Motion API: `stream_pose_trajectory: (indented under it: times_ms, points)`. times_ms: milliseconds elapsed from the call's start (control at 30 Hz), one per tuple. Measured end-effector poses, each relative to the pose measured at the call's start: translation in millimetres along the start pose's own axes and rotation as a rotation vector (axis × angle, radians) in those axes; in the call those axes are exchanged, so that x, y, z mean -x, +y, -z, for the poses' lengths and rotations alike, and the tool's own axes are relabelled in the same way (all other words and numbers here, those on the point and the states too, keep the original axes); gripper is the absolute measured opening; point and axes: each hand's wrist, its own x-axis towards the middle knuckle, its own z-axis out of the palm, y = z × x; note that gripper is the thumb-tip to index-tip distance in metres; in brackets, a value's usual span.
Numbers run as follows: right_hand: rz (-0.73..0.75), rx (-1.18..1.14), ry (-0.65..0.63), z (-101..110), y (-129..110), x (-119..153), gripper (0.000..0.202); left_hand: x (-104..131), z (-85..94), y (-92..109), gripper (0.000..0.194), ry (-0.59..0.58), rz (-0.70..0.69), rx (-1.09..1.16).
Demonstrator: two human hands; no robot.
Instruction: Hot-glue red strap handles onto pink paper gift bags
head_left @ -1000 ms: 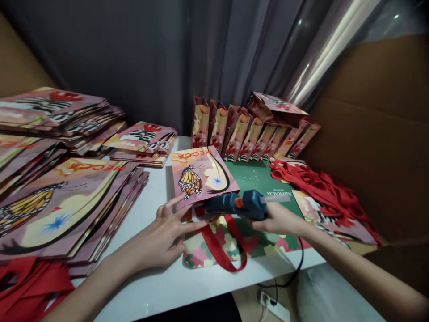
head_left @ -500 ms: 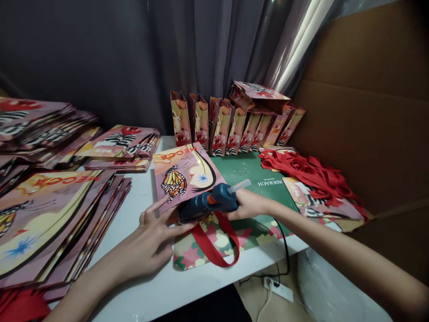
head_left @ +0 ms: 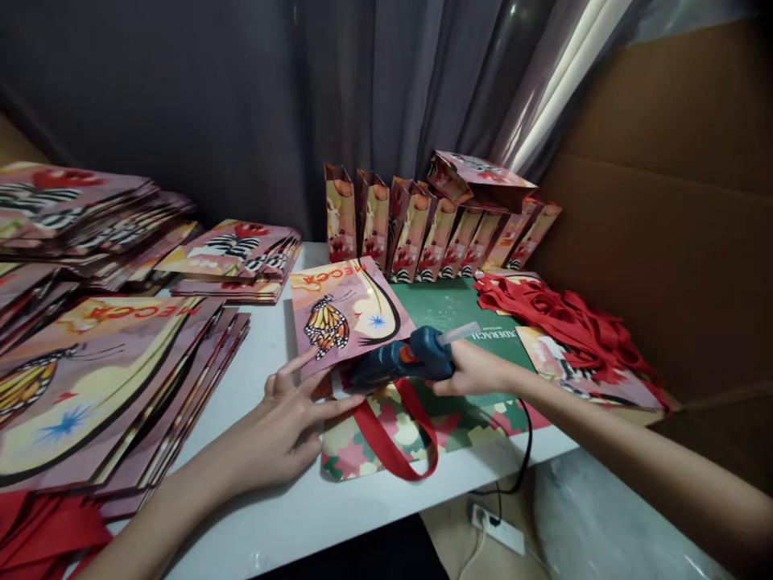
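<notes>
Table point(head_left: 271, 515) — bag stacks point(head_left: 90, 427), ribbons point(head_left: 561, 310) around glue gun point(head_left: 426, 354)

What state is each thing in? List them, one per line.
Left hand: fingers spread, touching the middle butterfly bag.
Right hand: gripping the glue gun.
Glue gun: held, glue stick loaded; heat unknowable.
Middle butterfly bag: lying butterfly side up.
Red handle: looped.
Green printed sheet: flat.
Row of bags: standing, some leaning.
Left stacks: flattened.
Red ribbons: heaped.
Power strip: plugs inserted.
</notes>
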Motion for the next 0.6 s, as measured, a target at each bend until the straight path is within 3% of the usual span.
stream_pose_trajectory:
  times_ms: [600]
  points:
    - [-0.174,0.211,0.032,16,-14,14,0.02,-3,3.7,9,0.076,0.001,0.042,0.108]
